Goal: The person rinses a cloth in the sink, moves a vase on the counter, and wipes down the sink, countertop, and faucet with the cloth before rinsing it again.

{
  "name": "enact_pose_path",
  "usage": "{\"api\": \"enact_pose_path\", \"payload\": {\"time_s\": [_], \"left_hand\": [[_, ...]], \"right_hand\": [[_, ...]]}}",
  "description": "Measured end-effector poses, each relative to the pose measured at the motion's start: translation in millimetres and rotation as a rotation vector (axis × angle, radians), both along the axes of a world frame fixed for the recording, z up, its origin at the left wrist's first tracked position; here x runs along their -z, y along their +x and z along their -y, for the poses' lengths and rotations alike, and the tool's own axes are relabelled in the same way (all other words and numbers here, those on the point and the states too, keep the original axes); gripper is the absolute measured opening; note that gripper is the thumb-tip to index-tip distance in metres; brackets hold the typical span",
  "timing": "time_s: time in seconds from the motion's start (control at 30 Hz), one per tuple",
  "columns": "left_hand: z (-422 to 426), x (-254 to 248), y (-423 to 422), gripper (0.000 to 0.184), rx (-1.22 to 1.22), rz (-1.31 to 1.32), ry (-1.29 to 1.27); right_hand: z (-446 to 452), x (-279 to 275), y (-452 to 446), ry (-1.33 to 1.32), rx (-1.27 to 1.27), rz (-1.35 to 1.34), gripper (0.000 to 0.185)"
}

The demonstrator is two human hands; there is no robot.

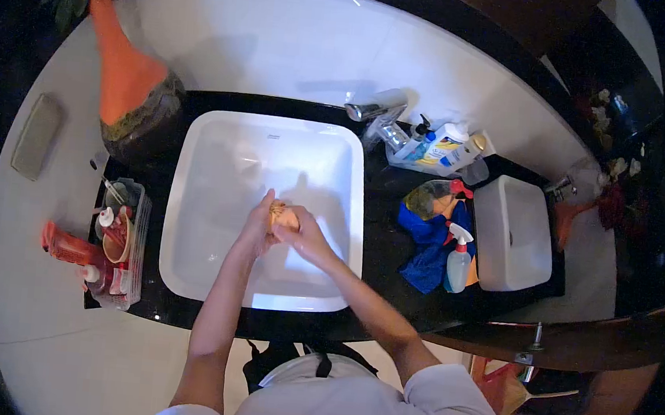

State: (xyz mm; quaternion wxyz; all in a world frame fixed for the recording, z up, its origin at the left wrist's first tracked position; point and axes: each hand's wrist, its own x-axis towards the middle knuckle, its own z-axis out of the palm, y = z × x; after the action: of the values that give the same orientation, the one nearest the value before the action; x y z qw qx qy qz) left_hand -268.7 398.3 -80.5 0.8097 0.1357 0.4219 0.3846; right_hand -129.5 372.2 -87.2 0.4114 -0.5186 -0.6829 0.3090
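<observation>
Over the white sink basin (186, 258), both of my hands come together around a small peach-orange object (277, 216). Its kind is hard to make out; it looks soft or crumpled, and fingers cover much of it. My left hand (256, 223) cups it from the left with the fingertips pointing up. From the right, my right hand (308, 237) closes on it, fingers bent over its side. A chrome faucet (366, 112) reaches toward the basin's upper right corner. Shadows of the hands fall on the basin.
Right of the basin lie blue cloths (426, 247), a white-topped spray bottle (459, 262) and a white rectangular container (514, 233). Behind stands a tray of toiletry bottles (442, 147). A clear basket (133, 269) and an orange vase (127, 71) are on the left.
</observation>
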Motion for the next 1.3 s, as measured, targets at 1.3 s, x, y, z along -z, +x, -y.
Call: {"api": "enact_pose_path", "payload": {"time_s": [1.3], "left_hand": [[8.3,-54.8,14.7,0.033,0.128,-0.102,0.138]], "right_hand": [[-18.5,-70.8,5.0,1.062,-0.465,0.370,0.021]]}}
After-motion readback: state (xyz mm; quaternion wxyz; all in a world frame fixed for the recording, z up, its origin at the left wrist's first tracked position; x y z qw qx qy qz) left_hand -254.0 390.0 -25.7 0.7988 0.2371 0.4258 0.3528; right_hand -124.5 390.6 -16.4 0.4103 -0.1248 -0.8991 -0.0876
